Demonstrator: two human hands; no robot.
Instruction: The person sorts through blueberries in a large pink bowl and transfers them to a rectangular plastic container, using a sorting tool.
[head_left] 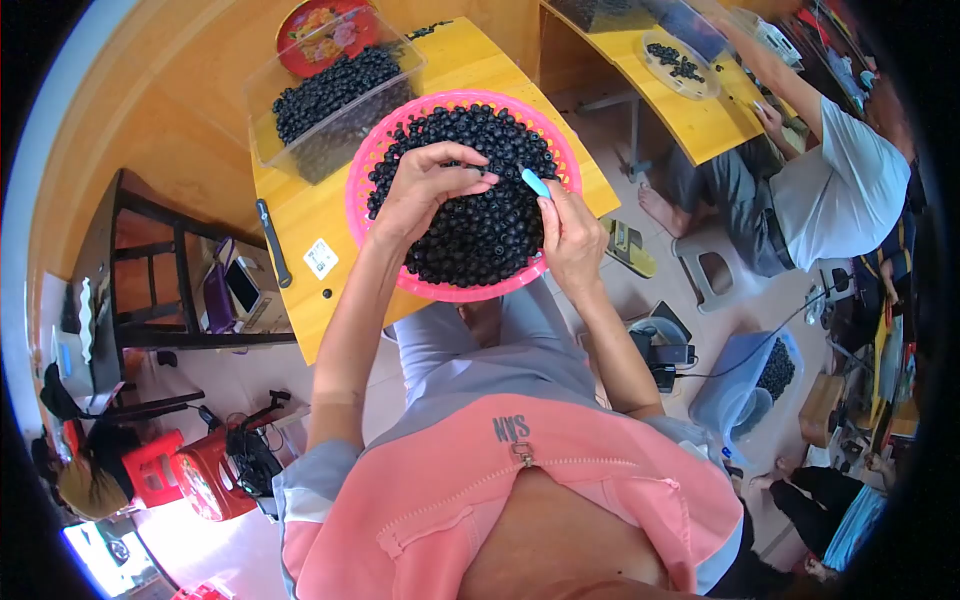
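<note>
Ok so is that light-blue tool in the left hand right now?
No, the right hand grips the light-blue tool above the pink basket.

- Dark slim tool (272,242) at the yellow table's (467,62) left edge
- White label (320,258) on the table's left part
- Red floral tray (305,25) by the table's far end
- White stool (691,262) right of the table
</note>
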